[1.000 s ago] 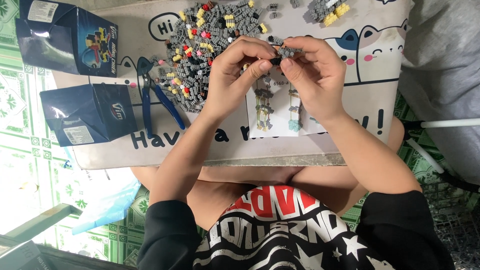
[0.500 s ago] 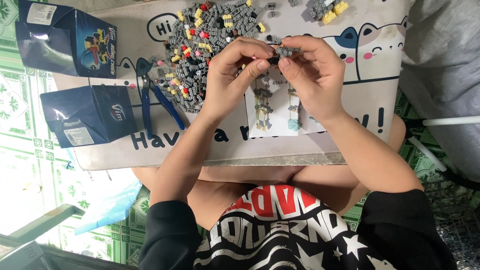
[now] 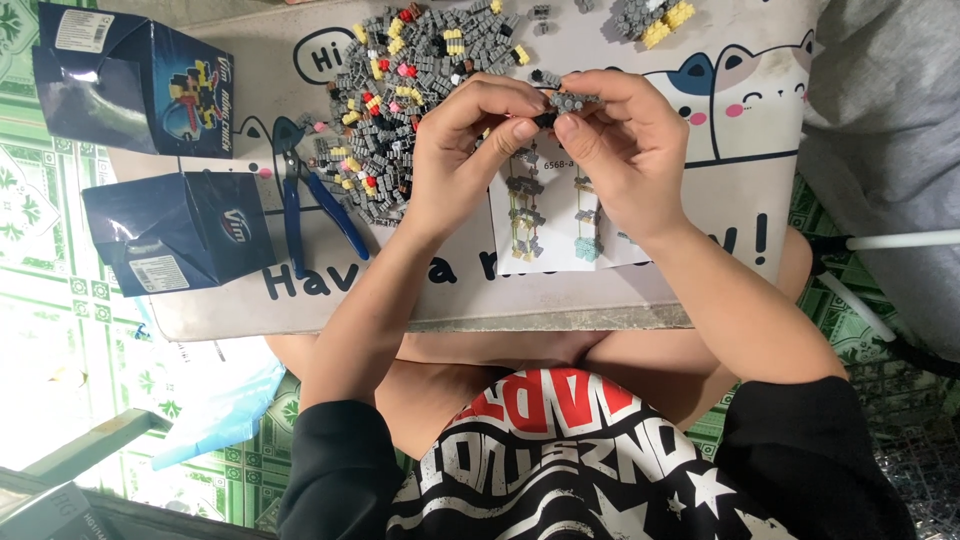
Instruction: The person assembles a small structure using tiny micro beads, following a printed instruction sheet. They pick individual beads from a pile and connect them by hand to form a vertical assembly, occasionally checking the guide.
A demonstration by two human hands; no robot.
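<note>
Pinching a small grey stack of plastic building bricks (image 3: 572, 101) between them, the left hand (image 3: 470, 150) and right hand (image 3: 625, 150) meet above the pale, cartoon-printed surface (image 3: 720, 200), fingers (image 3: 520, 130) pressed onto it from both sides. Its long axis runs left to right, and both hands are equally near. Beneath lies a white printed instruction sheet (image 3: 560, 215); a heap of grey, yellow and red loose bricks (image 3: 410, 70) sits just left, beside blue-handled pliers (image 3: 300, 200).

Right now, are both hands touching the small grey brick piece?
Touching. The head view shows the left hand and the right hand pinching the small grey brick piece between their fingertips, above the instruction sheet.
</note>
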